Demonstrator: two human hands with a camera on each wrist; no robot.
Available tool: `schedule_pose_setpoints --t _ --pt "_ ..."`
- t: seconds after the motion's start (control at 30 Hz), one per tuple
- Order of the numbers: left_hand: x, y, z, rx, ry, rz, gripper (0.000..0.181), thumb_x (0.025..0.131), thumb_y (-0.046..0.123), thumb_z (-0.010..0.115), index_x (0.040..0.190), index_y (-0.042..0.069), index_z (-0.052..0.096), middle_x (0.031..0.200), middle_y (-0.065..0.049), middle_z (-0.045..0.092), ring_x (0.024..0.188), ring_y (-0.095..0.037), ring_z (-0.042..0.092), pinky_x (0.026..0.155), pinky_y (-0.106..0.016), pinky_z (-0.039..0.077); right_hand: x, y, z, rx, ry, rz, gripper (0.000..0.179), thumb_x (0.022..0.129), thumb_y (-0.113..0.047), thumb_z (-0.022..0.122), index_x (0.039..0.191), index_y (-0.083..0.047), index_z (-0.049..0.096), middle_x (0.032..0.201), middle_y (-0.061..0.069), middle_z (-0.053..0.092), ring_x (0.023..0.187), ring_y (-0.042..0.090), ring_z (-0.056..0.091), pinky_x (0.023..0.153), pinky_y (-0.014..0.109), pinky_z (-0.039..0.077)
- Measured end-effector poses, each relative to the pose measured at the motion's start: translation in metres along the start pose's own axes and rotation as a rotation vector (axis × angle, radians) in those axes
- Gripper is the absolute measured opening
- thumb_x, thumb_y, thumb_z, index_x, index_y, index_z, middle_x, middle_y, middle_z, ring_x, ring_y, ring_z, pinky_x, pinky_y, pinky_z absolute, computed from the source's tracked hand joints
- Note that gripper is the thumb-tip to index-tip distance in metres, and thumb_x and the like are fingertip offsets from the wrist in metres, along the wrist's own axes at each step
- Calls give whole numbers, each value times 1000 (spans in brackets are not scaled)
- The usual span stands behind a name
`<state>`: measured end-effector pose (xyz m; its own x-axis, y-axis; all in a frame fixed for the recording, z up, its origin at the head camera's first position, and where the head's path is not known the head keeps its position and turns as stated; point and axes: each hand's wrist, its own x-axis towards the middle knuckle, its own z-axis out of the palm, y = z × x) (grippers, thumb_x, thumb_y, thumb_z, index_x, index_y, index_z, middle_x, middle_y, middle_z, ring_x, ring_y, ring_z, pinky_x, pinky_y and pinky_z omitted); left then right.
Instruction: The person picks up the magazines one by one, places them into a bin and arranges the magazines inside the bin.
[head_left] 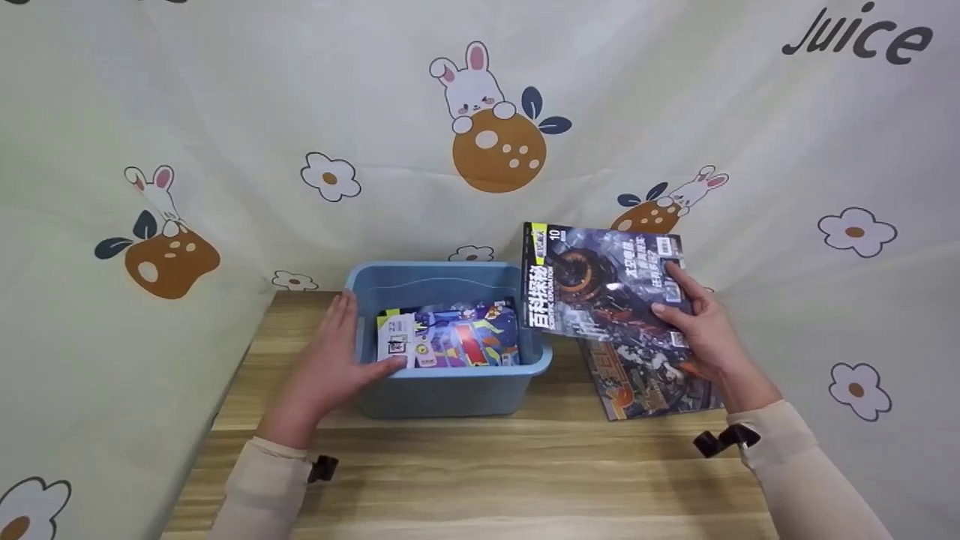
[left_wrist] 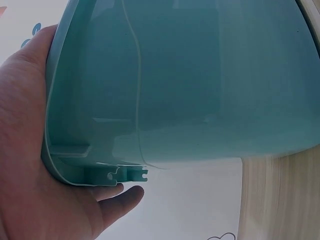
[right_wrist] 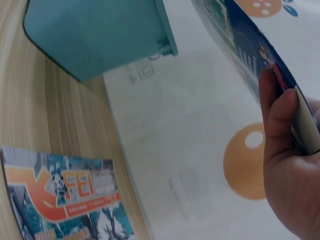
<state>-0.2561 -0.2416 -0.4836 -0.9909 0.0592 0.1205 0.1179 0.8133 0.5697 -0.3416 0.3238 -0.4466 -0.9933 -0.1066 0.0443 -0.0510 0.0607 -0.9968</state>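
Note:
A blue plastic bin (head_left: 450, 394) stands on the wooden table. My left hand (head_left: 326, 360) rests on its near left corner, fingers along the left rim and thumb over the front rim. In the left wrist view, the palm lies against the bin's rim (left_wrist: 48, 125). Inside the bin lie colourful magazines (head_left: 469, 337). My right hand (head_left: 709, 330) grips a dark magazine (head_left: 600, 281) by its right edge, thumb on the cover. It is raised beside the bin's right rim. Below it, another magazine (head_left: 637, 382) lies on the table, partly covered by it in the head view.
The wooden table (head_left: 480, 480) reaches toward me in front of the bin. A pale cloth (head_left: 390, 90) printed with rabbits, oranges and flowers hangs behind the table and along both sides.

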Motion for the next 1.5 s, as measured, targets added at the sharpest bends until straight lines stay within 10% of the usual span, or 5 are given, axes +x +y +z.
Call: schedule_pose_setpoints --t 0.37,1.5 --pt "0 0 -1 16 -10 -2 151 80 95 68 176 3 -3 184 -22 -3 170 -44 0 130 -70 18 11 -9 54 122 -32 -26 86 102 2 76 174 -25 39 166 14 41 109 22 74 87 31 66" --pt "0 -2 1 -15 -1 12 149 82 88 74 175 2 -4 183 -22 -5 169 -45 -1 131 -69 16 28 -10 199 3 -145 -139 85 95 1 83 170 -18 46 173 13 40 144 32 53 109 30 54"
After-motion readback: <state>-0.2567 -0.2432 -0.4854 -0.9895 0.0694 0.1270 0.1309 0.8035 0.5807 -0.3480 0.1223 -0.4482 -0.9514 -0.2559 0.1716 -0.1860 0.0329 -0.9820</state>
